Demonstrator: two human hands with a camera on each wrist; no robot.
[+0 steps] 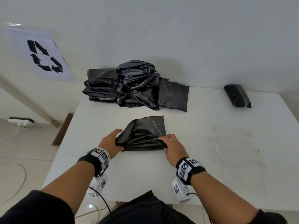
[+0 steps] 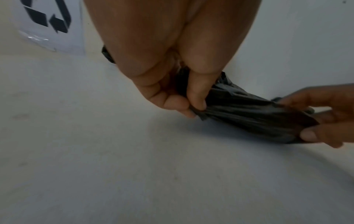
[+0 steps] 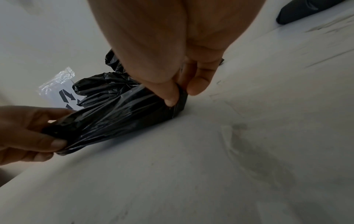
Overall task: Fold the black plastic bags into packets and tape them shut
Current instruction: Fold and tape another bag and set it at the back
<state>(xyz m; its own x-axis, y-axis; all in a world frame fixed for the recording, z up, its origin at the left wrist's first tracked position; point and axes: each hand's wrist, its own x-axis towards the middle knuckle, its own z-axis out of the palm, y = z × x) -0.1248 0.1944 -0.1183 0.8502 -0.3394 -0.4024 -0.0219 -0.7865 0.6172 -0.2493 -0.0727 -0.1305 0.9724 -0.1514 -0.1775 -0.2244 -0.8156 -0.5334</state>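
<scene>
Hands both busy: left hand (image 1: 111, 143) and right hand (image 1: 173, 146) pinching the black bag's (image 1: 144, 135) near corners on the table (image 1: 210, 159).

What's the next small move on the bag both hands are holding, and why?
Probably roll the near edge forward one more turn. The left hand and right hand each pinch a near corner of the half-folded bag, and its far part lies flat on the table, not yet packet-sized like the finished packet.
</scene>
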